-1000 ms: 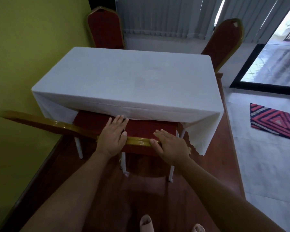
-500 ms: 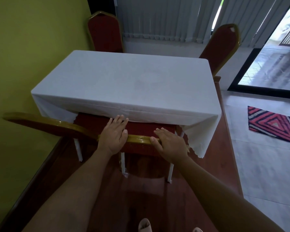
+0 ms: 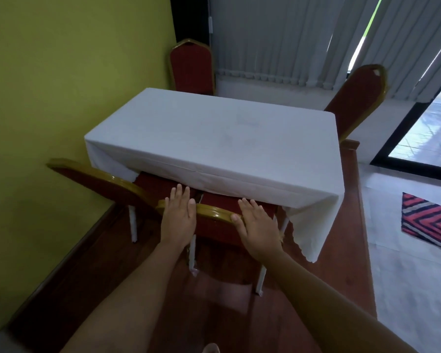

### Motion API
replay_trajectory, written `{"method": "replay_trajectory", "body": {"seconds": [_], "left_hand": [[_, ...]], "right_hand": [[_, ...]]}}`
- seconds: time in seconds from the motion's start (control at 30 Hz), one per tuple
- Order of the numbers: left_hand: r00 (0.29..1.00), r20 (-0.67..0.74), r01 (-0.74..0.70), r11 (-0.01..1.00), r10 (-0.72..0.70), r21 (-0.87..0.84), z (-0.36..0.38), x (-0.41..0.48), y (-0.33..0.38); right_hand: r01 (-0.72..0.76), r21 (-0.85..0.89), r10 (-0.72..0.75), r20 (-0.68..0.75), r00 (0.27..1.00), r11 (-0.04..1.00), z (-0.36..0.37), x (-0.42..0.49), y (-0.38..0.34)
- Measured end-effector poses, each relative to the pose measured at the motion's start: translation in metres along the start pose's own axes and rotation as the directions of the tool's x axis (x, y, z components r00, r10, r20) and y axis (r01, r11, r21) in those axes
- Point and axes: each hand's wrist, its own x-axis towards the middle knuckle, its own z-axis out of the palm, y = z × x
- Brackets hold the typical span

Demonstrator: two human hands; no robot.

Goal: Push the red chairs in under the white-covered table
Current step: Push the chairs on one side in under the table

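Both hands lie flat and spread on the gold top rail of the near chair [image 3: 214, 225] — the left hand [image 3: 178, 217] on the rail's left half, the right hand [image 3: 259, 231] at its right end, thumb tucked under the rail. Neither pinches anything; the palms press. The rail's long axis runs left to right across both palms, and the table [image 3: 214, 138] lies straight ahead of the fingertips, its cloth hem already overhanging the red seat. Any further push goes forward, away from the body. A second chair [image 3: 107, 186] stands just left of the left hand — the nearer one for it.
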Motion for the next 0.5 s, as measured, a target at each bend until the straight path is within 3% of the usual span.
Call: {"method": "replay_trajectory", "body": {"seconds": [0.3, 0.5], "left_hand": [[0.998, -0.065, 0.009, 0.998, -0.005, 0.060, 0.015, -0.042, 0.055], [0.983, -0.010, -0.179, 0.971, 0.183, 0.159, 0.052, -0.051, 0.125]], "right_hand": [[0.046, 0.034, -0.051, 0.157, 0.986, 0.998, -0.021, -0.031, 0.051], [0.118, -0.143, -0.074, 0.286, 0.956, 0.983, -0.059, -0.048, 0.116]]}}
